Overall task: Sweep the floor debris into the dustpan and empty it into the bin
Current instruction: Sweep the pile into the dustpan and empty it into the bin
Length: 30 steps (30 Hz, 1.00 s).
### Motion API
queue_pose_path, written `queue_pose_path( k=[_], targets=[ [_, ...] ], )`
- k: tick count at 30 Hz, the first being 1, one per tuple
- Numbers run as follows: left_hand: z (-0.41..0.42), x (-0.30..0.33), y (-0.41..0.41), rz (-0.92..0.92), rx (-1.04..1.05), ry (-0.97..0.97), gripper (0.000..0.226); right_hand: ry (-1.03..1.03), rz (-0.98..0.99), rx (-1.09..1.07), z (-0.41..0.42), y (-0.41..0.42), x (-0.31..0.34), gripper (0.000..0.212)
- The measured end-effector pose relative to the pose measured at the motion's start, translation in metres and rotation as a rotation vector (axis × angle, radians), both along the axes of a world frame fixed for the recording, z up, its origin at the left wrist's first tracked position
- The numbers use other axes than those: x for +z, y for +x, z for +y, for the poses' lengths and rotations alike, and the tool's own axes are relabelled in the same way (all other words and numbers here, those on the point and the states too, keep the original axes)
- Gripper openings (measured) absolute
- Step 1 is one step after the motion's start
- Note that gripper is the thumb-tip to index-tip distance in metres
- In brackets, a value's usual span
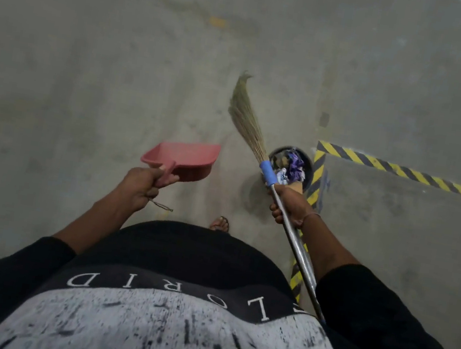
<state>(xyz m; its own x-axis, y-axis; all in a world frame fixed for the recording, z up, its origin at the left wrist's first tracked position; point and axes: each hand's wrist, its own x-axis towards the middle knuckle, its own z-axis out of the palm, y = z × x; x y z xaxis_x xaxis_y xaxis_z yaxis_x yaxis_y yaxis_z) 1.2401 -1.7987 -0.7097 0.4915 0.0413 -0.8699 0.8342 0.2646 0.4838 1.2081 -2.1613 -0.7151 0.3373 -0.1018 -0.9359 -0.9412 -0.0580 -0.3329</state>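
Observation:
My left hand [138, 187] grips the handle of a pink dustpan [185, 158], held in the air left of centre with its mouth pointing up and to the right. My right hand [289, 206] is closed around the metal shaft of a grass broom [246, 116]. The broom has a blue collar, and its bristles are raised off the floor, pointing away from me. A small round dark bin [307, 168] stands on the floor just beyond my right hand, filled with purple and white scraps. The broom shaft partly covers the bin.
Grey concrete floor [122, 51] stretches ahead and to the left. Yellow-and-black hazard tape [405, 170] marks a corner just right of the bin and runs towards me along my right side. One sandalled foot [220, 224] shows below the dustpan.

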Motion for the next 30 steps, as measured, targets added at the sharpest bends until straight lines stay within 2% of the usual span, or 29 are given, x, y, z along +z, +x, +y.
queue_pose_path(
  k=[3,10,16,23,30],
  targets=[
    [0.034,-0.002,-0.028,-0.016,0.074,0.023,0.024,0.031,0.000,0.097,0.031,0.006,0.004,0.024],
    [0.131,0.017,-0.107,-0.061,0.285,0.021,0.017,0.027,0.008,0.355,0.147,0.015,0.013,0.020],
    [0.243,0.032,-0.195,-0.105,0.421,0.046,0.024,-0.020,-0.025,0.510,0.272,-0.009,0.019,0.022],
    [0.352,0.019,-0.300,-0.066,0.557,0.098,0.024,-0.130,-0.133,0.749,0.407,-0.044,-0.001,0.029],
    [0.428,0.002,-0.375,-0.044,0.774,0.115,0.030,-0.126,-0.186,0.971,0.529,-0.065,-0.010,0.031]
  ],
)
